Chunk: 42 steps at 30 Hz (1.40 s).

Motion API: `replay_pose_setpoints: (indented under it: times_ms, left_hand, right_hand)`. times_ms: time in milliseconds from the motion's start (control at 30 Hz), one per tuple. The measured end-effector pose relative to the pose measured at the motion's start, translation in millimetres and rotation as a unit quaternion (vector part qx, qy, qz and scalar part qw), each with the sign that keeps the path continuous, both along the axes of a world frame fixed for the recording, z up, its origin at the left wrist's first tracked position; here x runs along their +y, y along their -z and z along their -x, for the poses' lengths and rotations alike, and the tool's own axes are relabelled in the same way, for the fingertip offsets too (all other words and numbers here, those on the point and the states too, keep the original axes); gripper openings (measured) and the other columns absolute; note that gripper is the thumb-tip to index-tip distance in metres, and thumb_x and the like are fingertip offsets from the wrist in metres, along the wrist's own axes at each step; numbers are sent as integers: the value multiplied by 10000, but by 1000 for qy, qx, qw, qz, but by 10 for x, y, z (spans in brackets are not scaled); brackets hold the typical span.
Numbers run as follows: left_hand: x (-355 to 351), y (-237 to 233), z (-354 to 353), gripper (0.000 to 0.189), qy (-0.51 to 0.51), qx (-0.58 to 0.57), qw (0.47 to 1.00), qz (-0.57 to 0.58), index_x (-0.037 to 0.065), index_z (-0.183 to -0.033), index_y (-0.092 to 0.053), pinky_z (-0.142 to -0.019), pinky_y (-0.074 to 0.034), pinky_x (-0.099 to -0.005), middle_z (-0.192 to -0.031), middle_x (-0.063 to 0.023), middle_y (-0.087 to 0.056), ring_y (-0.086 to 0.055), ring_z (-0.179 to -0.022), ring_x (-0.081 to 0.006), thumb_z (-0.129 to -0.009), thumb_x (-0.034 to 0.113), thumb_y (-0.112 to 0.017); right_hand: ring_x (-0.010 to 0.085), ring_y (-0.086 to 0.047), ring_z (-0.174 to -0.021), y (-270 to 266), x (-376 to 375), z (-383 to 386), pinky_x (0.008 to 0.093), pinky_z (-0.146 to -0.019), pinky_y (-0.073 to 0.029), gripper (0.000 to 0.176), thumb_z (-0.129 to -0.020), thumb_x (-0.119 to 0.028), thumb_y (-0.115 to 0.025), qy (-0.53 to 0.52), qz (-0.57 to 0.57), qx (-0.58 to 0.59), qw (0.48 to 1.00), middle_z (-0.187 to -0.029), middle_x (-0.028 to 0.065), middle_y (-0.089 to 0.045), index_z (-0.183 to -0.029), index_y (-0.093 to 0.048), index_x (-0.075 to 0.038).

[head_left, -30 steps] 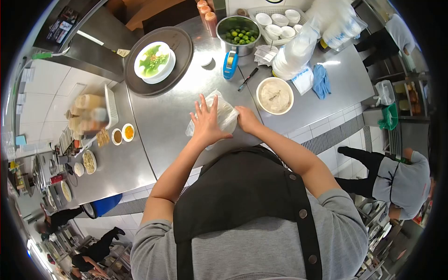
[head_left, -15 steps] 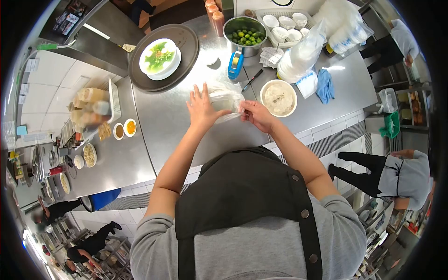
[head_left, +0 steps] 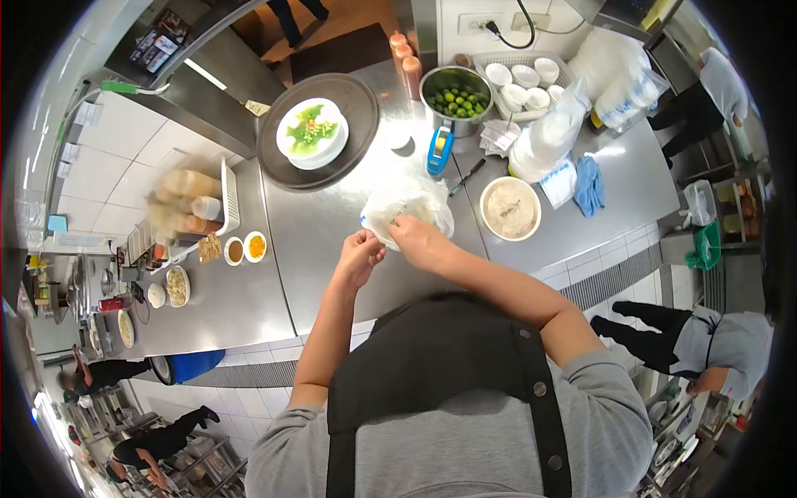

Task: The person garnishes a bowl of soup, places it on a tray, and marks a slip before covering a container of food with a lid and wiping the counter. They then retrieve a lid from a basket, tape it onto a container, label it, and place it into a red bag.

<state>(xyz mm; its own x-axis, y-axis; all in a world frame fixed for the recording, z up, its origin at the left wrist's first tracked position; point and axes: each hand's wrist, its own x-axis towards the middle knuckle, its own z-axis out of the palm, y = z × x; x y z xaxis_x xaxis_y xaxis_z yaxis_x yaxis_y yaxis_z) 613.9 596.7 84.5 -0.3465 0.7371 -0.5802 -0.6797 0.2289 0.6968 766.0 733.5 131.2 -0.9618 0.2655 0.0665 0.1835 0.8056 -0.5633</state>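
A thin clear plastic bag (head_left: 427,203) lies bunched on the steel counter before me. My left hand (head_left: 361,256) is closed, its fingertips pinching the near-left edge of the bag. My right hand (head_left: 419,239) reaches over the bag's near side, fingers curled together on the plastic. Whether anything sits inside the bag I cannot make out. To the right stands a white tub (head_left: 510,208) of pale food. Just beyond the bag are a blue tape dispenser (head_left: 440,152), a black marker (head_left: 466,178) and a small white cup (head_left: 402,139).
A bowl of green soup (head_left: 312,131) stands on a round brown tray (head_left: 357,158). At the back are a pot of green limes (head_left: 455,104), sauce bottles (head_left: 412,79) and a basket of small bowls (head_left: 525,76). A blue cloth (head_left: 589,187) lies right. Co-workers stand farther off.
My left hand has gone from spread flat over the bag to pinching its edge. The right hand has moved left across the bag, which is now bunched up. The view has shifted slightly.
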Motion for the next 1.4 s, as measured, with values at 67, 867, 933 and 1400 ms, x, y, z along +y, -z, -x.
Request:
replay_pose_setpoints:
  times_ms: [67,867,933,1400]
  left_hand:
    - [-30,-43,13,224,-20,53,998,36,84,-889,-456,-536,-493,-231,-767,-59,-591,-606,-601,-149,-828,-70,-607]
    - [-77,-971,-547,99,-7,178,984,-16,-30,-962,-606,-475,-438,-223,-722,-46,-612,-576,-518,-106,-866,-53,-601]
    - [-47,-1117,-491,83,-34,141,988,-56,-36,-943,-615,-466,-431,-229,-721,-43,-611,-552,-506,-102,-864,-44,-588]
    - [-156,-1242,240,257,-141,331,933,-26,107,-775,-463,-454,-408,-246,-605,9,-501,-505,-473,-85,-858,-79,-620]
  right_hand:
    - [378,-650,-998,37,-6,53,457,-833,-565,143,-828,6,-574,0,-16,-3,1000,-1015,213,-647,-957,-631,32]
    - [427,-672,-779,327,-30,-59,513,-656,-532,44,-787,-61,-597,21,-7,100,995,-779,217,-658,-786,-603,-17]
    - [425,-678,-796,343,14,-38,511,-688,-539,79,-814,-96,-596,29,-15,63,997,-796,212,-668,-824,-629,-25]
    - [359,-683,-812,-1290,790,-576,424,-740,-543,201,-833,-237,-739,-146,4,-82,986,-820,191,-698,-838,-715,-37]
